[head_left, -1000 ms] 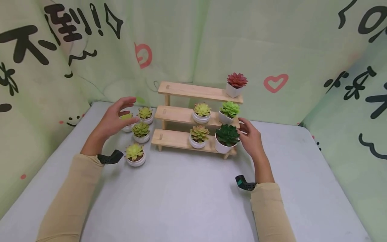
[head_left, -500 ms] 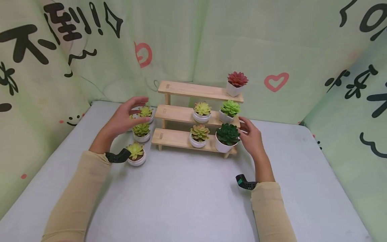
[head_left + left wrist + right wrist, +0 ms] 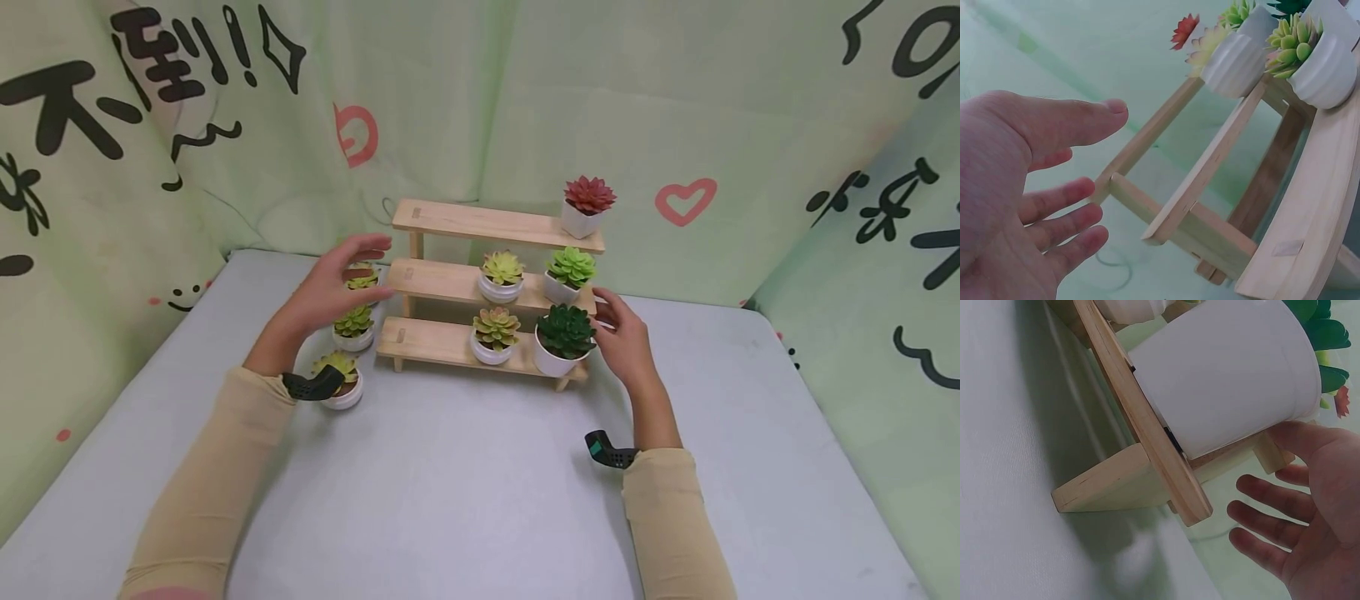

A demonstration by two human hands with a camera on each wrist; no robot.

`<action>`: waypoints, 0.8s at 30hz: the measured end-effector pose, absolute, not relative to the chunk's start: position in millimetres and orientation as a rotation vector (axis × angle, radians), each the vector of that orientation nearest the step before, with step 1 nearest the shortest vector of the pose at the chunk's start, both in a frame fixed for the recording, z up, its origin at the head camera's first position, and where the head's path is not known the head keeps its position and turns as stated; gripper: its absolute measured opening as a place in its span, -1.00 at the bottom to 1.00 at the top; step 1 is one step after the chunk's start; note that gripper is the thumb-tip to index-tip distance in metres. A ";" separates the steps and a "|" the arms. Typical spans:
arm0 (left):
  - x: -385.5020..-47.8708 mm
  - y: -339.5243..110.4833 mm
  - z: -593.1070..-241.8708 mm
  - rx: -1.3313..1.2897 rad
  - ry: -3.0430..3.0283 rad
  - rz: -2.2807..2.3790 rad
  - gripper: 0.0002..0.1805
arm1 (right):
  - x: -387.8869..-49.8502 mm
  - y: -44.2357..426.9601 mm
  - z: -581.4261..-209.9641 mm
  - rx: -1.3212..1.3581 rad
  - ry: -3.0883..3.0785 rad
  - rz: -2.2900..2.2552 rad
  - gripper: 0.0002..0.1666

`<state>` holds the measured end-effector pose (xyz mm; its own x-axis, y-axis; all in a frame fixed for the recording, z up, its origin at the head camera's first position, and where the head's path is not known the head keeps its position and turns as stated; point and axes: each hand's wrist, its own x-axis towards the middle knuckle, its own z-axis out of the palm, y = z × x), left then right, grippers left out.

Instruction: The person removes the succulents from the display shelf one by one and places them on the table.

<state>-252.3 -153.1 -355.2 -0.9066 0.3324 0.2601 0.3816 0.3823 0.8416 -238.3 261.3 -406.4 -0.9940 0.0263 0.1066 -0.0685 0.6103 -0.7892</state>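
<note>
A three-tier wooden stand (image 3: 427, 343) carries several potted succulents on its right half. My left hand (image 3: 330, 282) hovers at the stand's left end with fingers spread, holding nothing; the left wrist view shows a gap between thumb and fingers. Beside the right end is my right hand (image 3: 624, 340), its fingers loose and its thumb by the white pot (image 3: 1229, 375) of the dark green succulent (image 3: 566, 332). Whether that thumb touches the pot I cannot tell. A red succulent (image 3: 589, 197) tops the stand; a bright green succulent (image 3: 571, 267) sits one tier below.
Left of the stand, several yellow-green succulents in white pots stand on the table (image 3: 465, 483), among them a front one (image 3: 343, 395) and one behind it (image 3: 353, 327). My left hand and wrist partly cover them. A printed curtain (image 3: 637, 100) hangs close behind.
My left hand has moved right, over the loose succulents to the stand's left end. My right hand and the plants have stayed in place.
</note>
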 end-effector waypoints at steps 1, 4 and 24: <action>-252.4 -151.9 -355.3 -0.667 -2.570 -1.588 -0.24 | -238.1 260.9 -406.1 0.037 -2.722 1.340 -0.39; -253.4 -148.4 -355.9 -0.685 -2.560 -1.600 -0.24 | -237.7 260.2 -405.6 0.036 -2.722 1.339 -0.39; -258.5 -109.1 -354.4 -0.773 -2.454 -1.761 -0.28 | -236.9 260.9 -404.0 0.047 -2.715 1.341 -0.39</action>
